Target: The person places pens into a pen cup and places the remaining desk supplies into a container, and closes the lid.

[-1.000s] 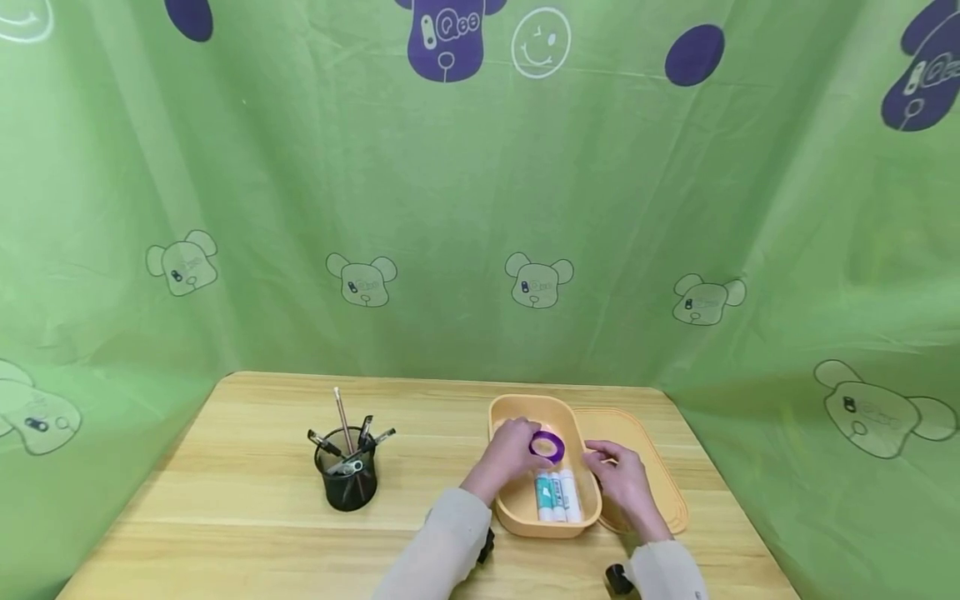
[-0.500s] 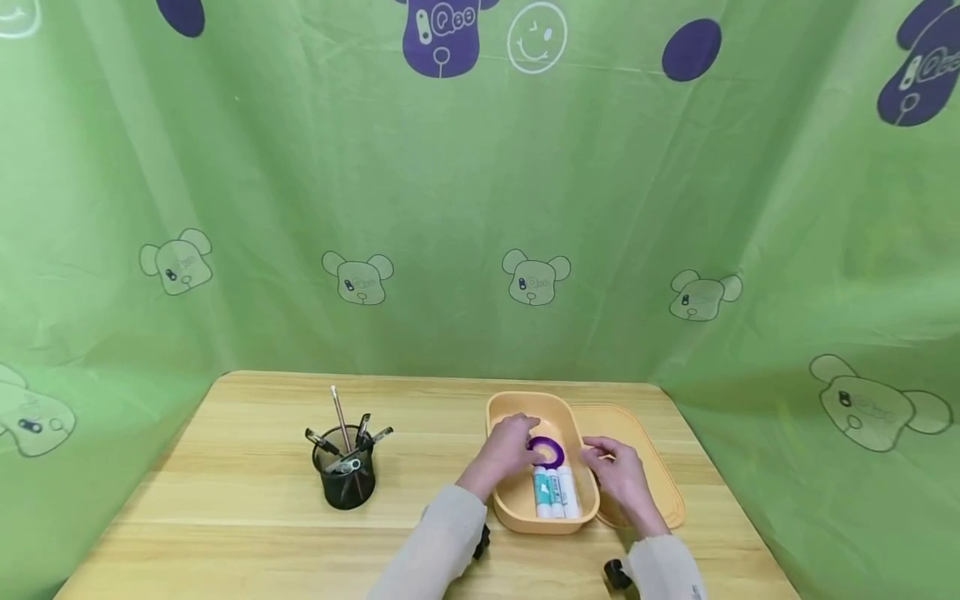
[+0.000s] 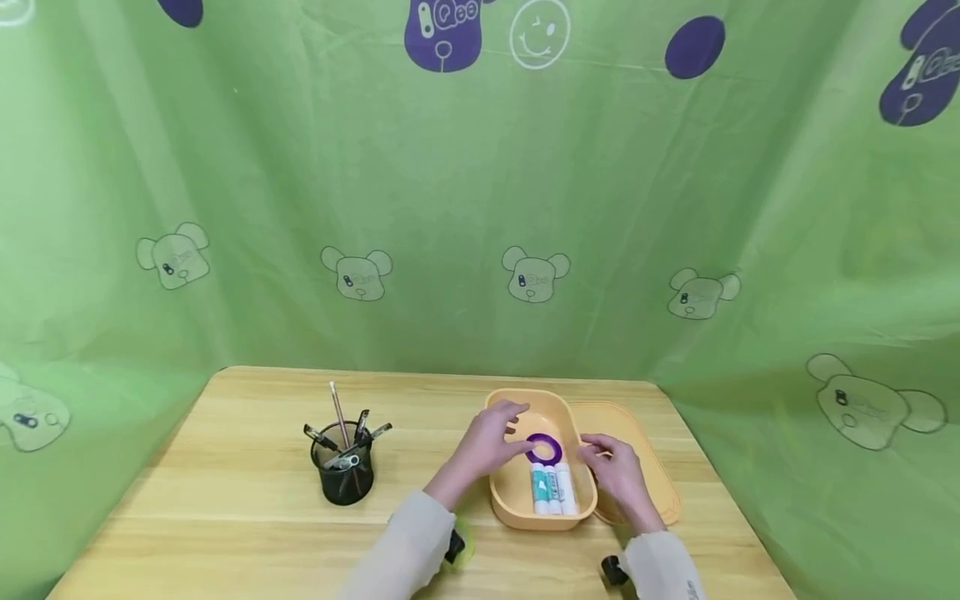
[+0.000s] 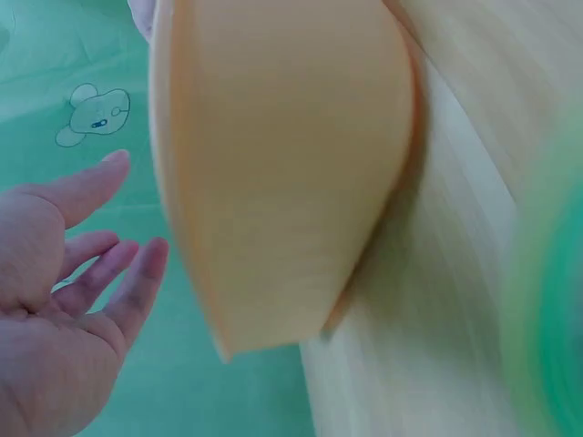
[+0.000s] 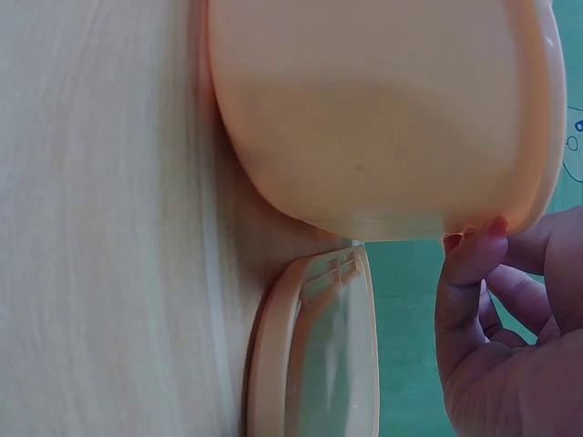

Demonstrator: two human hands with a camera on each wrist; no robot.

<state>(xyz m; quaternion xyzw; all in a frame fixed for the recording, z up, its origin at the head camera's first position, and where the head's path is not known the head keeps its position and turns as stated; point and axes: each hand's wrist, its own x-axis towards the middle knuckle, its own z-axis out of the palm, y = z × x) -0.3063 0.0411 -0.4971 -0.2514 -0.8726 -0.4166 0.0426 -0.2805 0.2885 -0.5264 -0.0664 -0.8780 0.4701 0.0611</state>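
Observation:
An open orange-yellow plastic box (image 3: 543, 521) stands on the table. Inside it lie a purple tape roll (image 3: 553, 450) and, nearer the front, glue sticks (image 3: 551, 490) side by side. My left hand (image 3: 483, 437) hovers over the box's left rim, fingers spread and holding nothing; the left wrist view has this hand (image 4: 68, 300) apart from the box wall (image 4: 282, 182). At the right rim, my right hand (image 3: 615, 471) pinches the box edge. From the right wrist, the thumb of that hand (image 5: 510, 337) presses the outer wall just below the rim.
The box's matching lid (image 3: 648, 450) lies flat to its right, partly under the right hand. A black mesh pen holder (image 3: 347, 479) with pens and a pencil stands to the left. A blurred green round thing (image 4: 556, 319) lies near the left wrist. A green curtain (image 3: 450, 167) hangs behind.
My left hand has let go of the purple tape roll and drawn up and left, its fingers opening. The roll now lies in the box. The right hand keeps its place at the rim.

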